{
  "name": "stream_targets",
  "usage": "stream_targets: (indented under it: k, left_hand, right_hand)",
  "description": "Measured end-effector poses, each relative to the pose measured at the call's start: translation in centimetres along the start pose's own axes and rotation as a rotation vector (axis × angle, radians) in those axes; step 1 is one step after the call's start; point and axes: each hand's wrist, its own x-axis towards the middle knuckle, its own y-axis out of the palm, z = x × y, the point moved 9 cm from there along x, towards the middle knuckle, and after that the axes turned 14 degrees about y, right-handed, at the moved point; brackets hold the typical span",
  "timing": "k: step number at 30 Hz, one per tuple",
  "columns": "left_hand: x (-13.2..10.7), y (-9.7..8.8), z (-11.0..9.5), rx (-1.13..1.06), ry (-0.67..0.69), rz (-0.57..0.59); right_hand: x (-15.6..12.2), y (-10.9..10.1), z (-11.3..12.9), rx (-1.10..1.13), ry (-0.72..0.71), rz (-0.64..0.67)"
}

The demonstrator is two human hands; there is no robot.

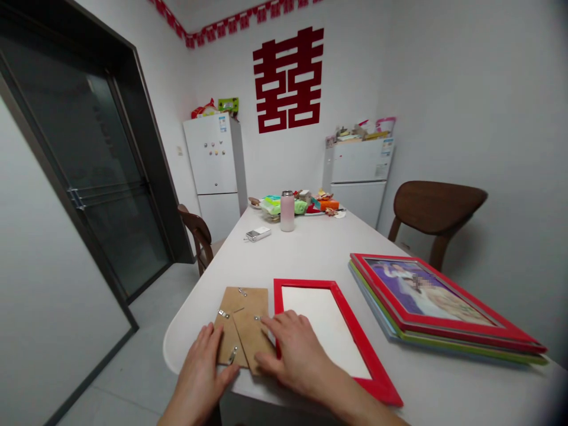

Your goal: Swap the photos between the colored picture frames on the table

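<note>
You have the brown backing board (256, 299) close to the table's (266, 260) near edge, left of the red frame (365, 349). Left hand (199, 370) and right hand (295, 352) rest on it, fingers parted, neither visibly clamped. A pull toward you could tip it off; careless pressure could bend its metal clips (233, 355). Wall character (304, 56): 囍. Refrigerator labels (222, 123): illegible.

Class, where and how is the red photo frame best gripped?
The red photo frame is probably best pinched by its long right bar, from the right. It lies flat; that bar is narrow and uncovered, while the right hand covers part of the left.
</note>
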Motion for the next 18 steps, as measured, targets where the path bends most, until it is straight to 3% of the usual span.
stream_targets:
  k: [2,5,10,15,18]
  left_hand:
    - [-0.6,0.4,1.0,0.028,0.026,-0.03]
    - [-1.3,0.4,1.1,0.039,0.103,-0.128]
    - [-1.2,-1.4,0.0,0.059,0.25,-0.298]
    - [0.2,-4.2,-4.8,0.091,0.436,-0.432]
    - [1.8,-3.2,-8.6,0.051,0.466,-0.384]
  right_hand:
    - [-0.3,1.7,2.2,-0.022,-0.048,0.027]
    - [-0.1,3.0,3.2,0.007,-0.052,0.012]
    - [0.0,1.3,3.2,0.211,-0.08,-0.035]
    - [-1.3,-3.2,1.0,0.257,-0.091,-0.143]
    - [-2.4,-4.8,-2.8,0.219,-0.016,-0.17]
